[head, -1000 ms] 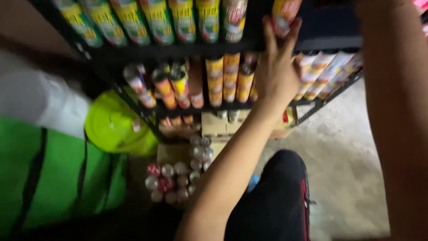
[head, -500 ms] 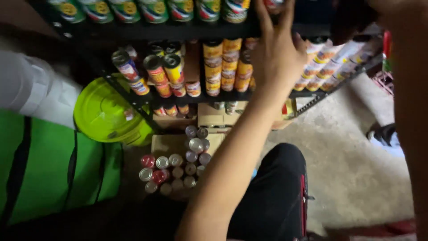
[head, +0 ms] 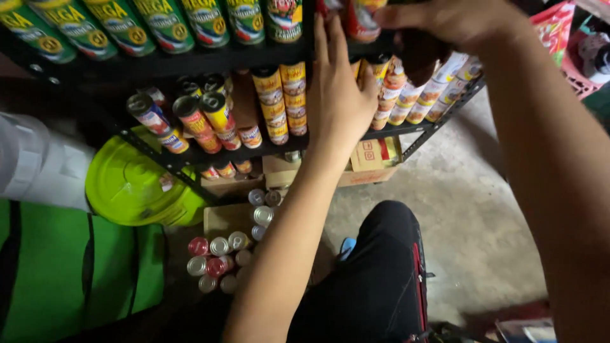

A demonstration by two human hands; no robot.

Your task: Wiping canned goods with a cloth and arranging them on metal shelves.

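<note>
Red-labelled can [head: 361, 19] stands at the front edge of the upper black shelf [head: 190, 63], between both raised hands. Left hand [head: 340, 95] is flat and spread, fingers pointing up, its fingertips touching the can from below-left without gripping. Right hand [head: 457, 22] comes in from the right, fingers curled toward the can (whether it actually grips is unclear). Green cans [head: 159, 22] line the same shelf; loose tins [head: 219, 254] sit on the floor.
</note>
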